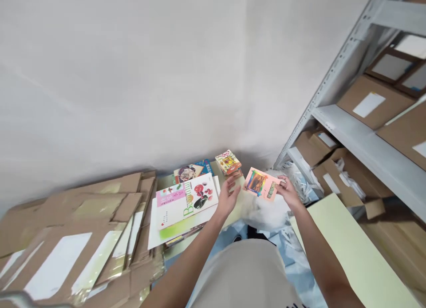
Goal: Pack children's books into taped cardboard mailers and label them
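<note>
My right hand (286, 190) grips the right edge of a small pink booklet (261, 183) with a colourful picture on its cover, held up above the floor. My left hand (228, 197) is empty, its fingers apart, just left of that booklet. Beyond its fingertips lies a little pile topped by a yellow and red picture book (228, 161). Left of my forearm a stack of larger books carries a white cover with red and green pictures (189, 199). Behind it a blue book (193, 170) shows partly.
Flattened cardboard boxes (96, 215) are heaped at the left. Metal shelving (353, 126) with cardboard boxes (374, 99) stands at the right. A pale yellow board (353, 246) leans below it, near white plastic wrapping (266, 210). A white wall (133, 77) rises ahead.
</note>
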Demonstrator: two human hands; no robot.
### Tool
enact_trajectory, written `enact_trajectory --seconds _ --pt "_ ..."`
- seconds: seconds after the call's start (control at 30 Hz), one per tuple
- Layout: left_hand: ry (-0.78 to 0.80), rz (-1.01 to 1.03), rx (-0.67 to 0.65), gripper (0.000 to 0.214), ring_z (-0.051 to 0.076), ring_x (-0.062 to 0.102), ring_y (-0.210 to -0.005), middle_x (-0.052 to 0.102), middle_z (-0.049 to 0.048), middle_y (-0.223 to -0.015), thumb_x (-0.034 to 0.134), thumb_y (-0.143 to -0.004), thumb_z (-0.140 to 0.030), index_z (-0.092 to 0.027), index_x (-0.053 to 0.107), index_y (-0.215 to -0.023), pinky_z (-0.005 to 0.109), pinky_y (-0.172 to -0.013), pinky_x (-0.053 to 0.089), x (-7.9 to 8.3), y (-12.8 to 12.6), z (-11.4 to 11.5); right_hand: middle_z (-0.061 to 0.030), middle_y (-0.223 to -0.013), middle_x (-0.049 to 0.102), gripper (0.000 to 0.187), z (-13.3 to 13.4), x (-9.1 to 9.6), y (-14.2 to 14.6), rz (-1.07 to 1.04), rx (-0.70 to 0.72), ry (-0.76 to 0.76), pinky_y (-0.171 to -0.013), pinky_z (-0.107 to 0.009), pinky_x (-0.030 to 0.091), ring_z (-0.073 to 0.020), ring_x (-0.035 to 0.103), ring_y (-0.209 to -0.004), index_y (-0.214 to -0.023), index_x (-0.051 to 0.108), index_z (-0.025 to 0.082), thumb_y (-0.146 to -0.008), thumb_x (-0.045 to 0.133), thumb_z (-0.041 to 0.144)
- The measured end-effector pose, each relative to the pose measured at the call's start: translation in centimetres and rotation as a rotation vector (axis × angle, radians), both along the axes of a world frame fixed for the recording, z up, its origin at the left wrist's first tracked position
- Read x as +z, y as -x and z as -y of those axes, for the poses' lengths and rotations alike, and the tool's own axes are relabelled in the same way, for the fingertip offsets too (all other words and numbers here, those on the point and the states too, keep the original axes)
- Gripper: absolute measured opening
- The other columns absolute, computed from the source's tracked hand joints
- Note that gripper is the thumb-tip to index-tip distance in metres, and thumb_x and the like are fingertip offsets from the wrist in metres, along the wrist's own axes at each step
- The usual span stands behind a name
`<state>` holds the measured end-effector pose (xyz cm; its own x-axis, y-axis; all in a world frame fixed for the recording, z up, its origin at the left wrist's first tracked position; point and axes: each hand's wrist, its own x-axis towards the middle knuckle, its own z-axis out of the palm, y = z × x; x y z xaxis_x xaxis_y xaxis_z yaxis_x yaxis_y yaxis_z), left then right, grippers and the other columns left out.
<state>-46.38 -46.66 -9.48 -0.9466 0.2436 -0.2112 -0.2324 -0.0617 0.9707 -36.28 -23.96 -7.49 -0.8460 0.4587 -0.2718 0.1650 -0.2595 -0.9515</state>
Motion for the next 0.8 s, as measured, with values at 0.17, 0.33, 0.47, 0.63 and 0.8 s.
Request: enact_trajectory --seconds 0.17,0.33,0.47,0.63,0.8 --pt "-0.049 0.036 -0.237 0.06 0.021 0.066 -0.096 0.067 0.0074 -0.108 0.075 -0.071 -0.04 -0.026 0.055 -0.127 0.037 -0.089 0.05 -0.4 -2.1 -1.5 0.0005 -0.077 0.072 0.041 1.5 1.0 -7.2 0.008 -0.099 -0.107 -0.064 -0.031 0.051 -0.0178 0.066 -0.067 -0.091 0.057 0.025 -0.063 0.079 0.045" --pt "-0.029 0.076 -0.662 0.026 0.019 0.063 -0.074 0.069 0.0025 -0.073 0.077 -0.067 -0.038 -0.022 0.074 -0.086 0.032 -0.076 0.051 1.2 -4.8 -4.7 0.0035 -0.068 0.069 0.046 2.6 1.9 -13.5 0.032 -0.284 -0.128 -0.061 -0.029 0.049 -0.0163 0.064 -0.062 -0.101 0.063 0.024 -0.064 0.078 0.046" --pt "0.009 0.067 -0.992 0.018 0.018 0.061 -0.065 0.069 0.0029 -0.066 0.079 -0.063 -0.037 -0.021 0.075 -0.071 0.03 -0.068 0.051 2.3 -7.6 -7.1 0.0048 -0.061 0.067 0.05 2.4 2.6 -17.8 0.06 -0.521 -0.114 -0.052 -0.026 0.046 -0.0136 0.059 -0.053 -0.103 0.063 0.021 -0.064 0.078 0.048" --pt "0.034 0.167 -1.108 0.024 0.015 0.06 -0.06 0.07 0.0037 -0.069 0.081 -0.063 -0.038 -0.018 0.074 -0.074 0.028 -0.062 0.049 2.2 -12.5 -9.5 -0.0005 -0.069 0.072 0.049 1.4 2.8 -23.0 0.035 -0.807 -0.049 -0.048 -0.026 0.048 -0.0162 0.063 -0.056 -0.092 0.061 0.021 -0.059 0.081 0.052" --pt "0.02 0.31 -1.047 0.036 0.013 0.06 -0.06 0.069 0.0013 -0.073 0.083 -0.059 -0.045 -0.018 0.071 -0.08 0.027 -0.064 0.051 0.9 -18.4 -12.7 -0.0028 -0.085 0.074 0.051 0.2 2.2 -28.7 -0.04 -0.909 0.024 -0.061 -0.031 0.056 -0.0181 0.068 -0.07 -0.098 0.064 0.022 -0.06 0.082 0.051"
